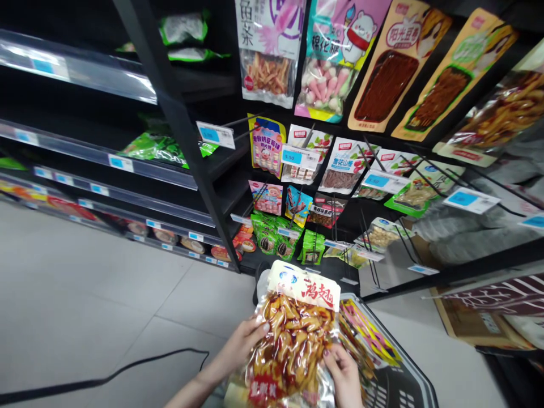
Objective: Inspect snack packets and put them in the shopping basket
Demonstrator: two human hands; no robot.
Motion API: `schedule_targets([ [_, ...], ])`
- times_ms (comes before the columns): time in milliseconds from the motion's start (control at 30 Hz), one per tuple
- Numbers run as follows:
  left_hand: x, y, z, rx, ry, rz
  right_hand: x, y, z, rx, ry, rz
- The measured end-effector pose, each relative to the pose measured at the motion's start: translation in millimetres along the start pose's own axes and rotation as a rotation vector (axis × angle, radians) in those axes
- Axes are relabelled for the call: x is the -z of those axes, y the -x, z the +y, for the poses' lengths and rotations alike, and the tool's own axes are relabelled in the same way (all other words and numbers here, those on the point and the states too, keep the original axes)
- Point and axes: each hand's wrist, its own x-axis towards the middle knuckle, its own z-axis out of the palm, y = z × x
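Note:
I hold a clear snack bag [295, 334] of yellow-brown pieces with a white and red header, upright in front of me. My left hand [242, 343] grips its left edge, fingers curled onto the front. My right hand [342, 368] pinches its lower right side. The bag sits just above a dark shopping basket [399, 385] that holds more colourful packets [365, 334].
A black rack with wire pegs [369, 249] carries hanging snack packets and blue price tags [470, 199] ahead and to the right. Long shelves [127, 164] with green packets run off to the left. A black cable [127, 368] lies on the grey tiled floor. A cardboard box [480, 323] stands at the right.

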Motion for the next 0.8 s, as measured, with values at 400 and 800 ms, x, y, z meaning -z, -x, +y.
schedule_targets([
  [400,13.3,-11.6,-43.6,0.113,0.298,-0.044,-24.5,28.7,-38.3,0.229,0.541,0.179],
  [800,17.9,-8.0,-36.8,0.206,0.350,0.025,-42.0,12.5,-42.7,0.042,0.176,0.126],
])
